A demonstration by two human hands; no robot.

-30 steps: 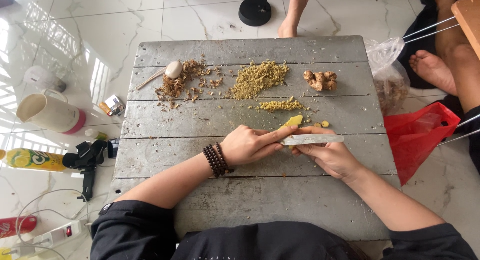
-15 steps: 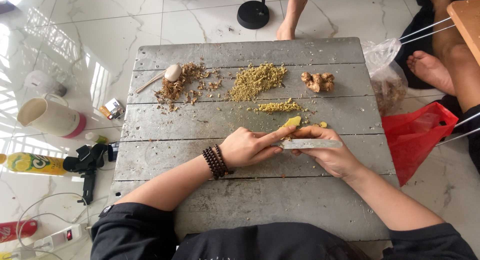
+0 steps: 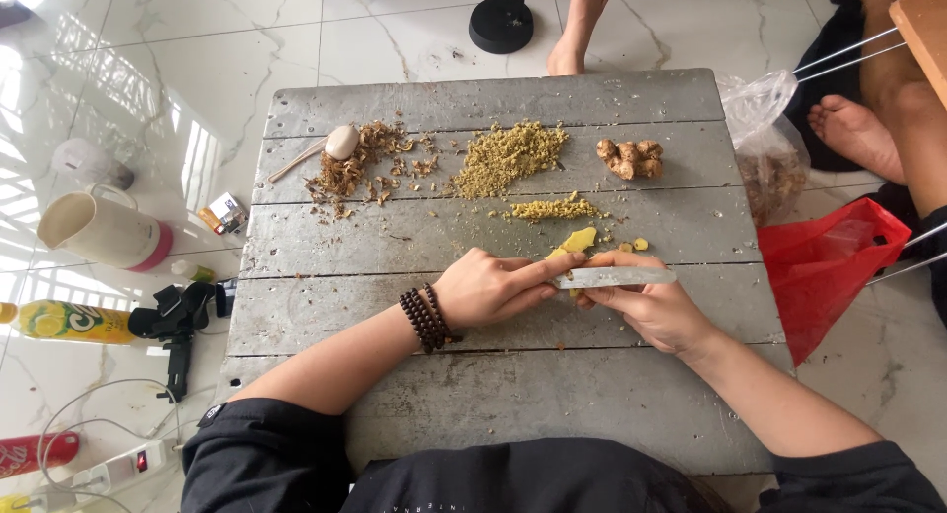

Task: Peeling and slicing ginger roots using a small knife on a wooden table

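I look down on a weathered grey wooden plank surface (image 3: pixel 414 375) set low over a white marble floor. My left hand (image 3: pixel 488 288), a dark beaded bracelet (image 3: pixel 424 318) at its wrist, lies palm down with its fingers stretched right, the fingertips pressing a pale yellow piece of peeled ginger (image 3: pixel 578 242) near the blade. My right hand (image 3: pixel 646 301) is closed around the handle of a flat silver knife (image 3: pixel 617 276), whose blade lies level and points right. The two hands touch at the centre of the surface, just below the ginger.

Small yellow offcuts (image 3: pixel 636 245) lie just beside the ginger. Above them sits a short strip of finely chopped yellow ginger (image 3: pixel 554 209), and further up a bigger heap of the same mince (image 3: pixel 508 158). To its right rest knobbly brown unpeeled ginger roots (image 3: pixel 629 158). At the upper left, brown peelings (image 3: pixel 360 168) are scattered around a pale rounded spoon (image 3: pixel 340 141).

Off the surface to the right lie a red plastic bag (image 3: pixel 829 271) and a clear plastic bag (image 3: pixel 764 148). On the floor to the left stands a cream jug with a pink base (image 3: pixel 99 232) and a yellow drink bottle (image 3: pixel 64 321). Another person's bare feet (image 3: pixel 848 128) show at the top right.
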